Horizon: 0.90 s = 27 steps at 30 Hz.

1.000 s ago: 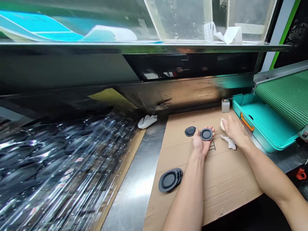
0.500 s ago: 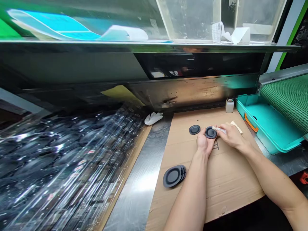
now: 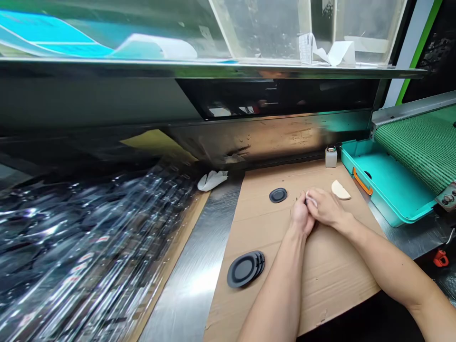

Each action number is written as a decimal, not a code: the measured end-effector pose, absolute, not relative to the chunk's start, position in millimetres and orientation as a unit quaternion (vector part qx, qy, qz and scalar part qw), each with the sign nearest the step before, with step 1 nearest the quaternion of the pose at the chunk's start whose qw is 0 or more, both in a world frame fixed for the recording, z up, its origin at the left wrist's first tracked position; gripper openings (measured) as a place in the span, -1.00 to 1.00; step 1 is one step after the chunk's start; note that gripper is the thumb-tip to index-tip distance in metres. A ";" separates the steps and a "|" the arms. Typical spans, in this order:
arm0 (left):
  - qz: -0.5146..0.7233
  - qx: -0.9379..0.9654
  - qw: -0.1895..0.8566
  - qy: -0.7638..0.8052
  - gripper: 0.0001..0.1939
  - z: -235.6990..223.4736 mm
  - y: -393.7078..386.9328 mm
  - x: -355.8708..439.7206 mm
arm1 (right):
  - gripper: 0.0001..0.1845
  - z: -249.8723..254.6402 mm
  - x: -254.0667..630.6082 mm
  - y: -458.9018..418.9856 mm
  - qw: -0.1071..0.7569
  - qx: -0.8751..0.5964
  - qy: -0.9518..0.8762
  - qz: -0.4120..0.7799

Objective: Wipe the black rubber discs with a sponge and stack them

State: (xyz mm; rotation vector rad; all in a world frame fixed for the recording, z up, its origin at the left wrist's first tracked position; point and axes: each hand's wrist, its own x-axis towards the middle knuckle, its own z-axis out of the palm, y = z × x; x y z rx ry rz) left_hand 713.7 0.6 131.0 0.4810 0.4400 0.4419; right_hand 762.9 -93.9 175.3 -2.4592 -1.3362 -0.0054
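Note:
Over the cardboard sheet (image 3: 270,228) my two hands meet. My left hand (image 3: 301,214) is closed around a small black oval disc (image 3: 307,202), mostly hidden by the fingers. My right hand (image 3: 327,207) pinches a white cloth (image 3: 312,199) and presses it against that disc. Another black oval disc (image 3: 278,195) lies flat to the left of the hands. Nearer to me, beside my left forearm, several similar discs (image 3: 245,270) overlap in a fanned stack. A cream half-round pad (image 3: 340,190) rests beyond my right hand.
A small bottle (image 3: 331,157) stands by a teal tray (image 3: 392,216) at the right, under a green conveyor belt (image 3: 420,142). Clear plastic trays with dark parts (image 3: 89,247) fill the left. Crumpled white tissue (image 3: 213,180) lies near them. A metal shelf (image 3: 213,70) crosses overhead.
My right hand has moved left with the cloth, onto the disc, now mostly covered. The cream pad, partly behind that hand before, shows fully. The whole view has shifted a little.

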 end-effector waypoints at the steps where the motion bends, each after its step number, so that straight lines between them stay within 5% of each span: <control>1: 0.208 0.238 0.923 0.218 -0.64 131.3 1.6 712.9 | -0.75 174.1 763.4 -93.7 0.159 -0.857 -0.491 0.009; 14: 0.213 0.236 0.918 0.236 -0.60 140.9 3.6 706.5 | -0.75 161.1 778.1 -91.9 0.213 -0.894 -0.391 -0.055; 27: 0.174 0.133 0.955 0.199 -0.56 159.0 19.7 692.4 | -0.74 151.4 803.1 -96.1 0.363 -0.844 -0.388 -0.078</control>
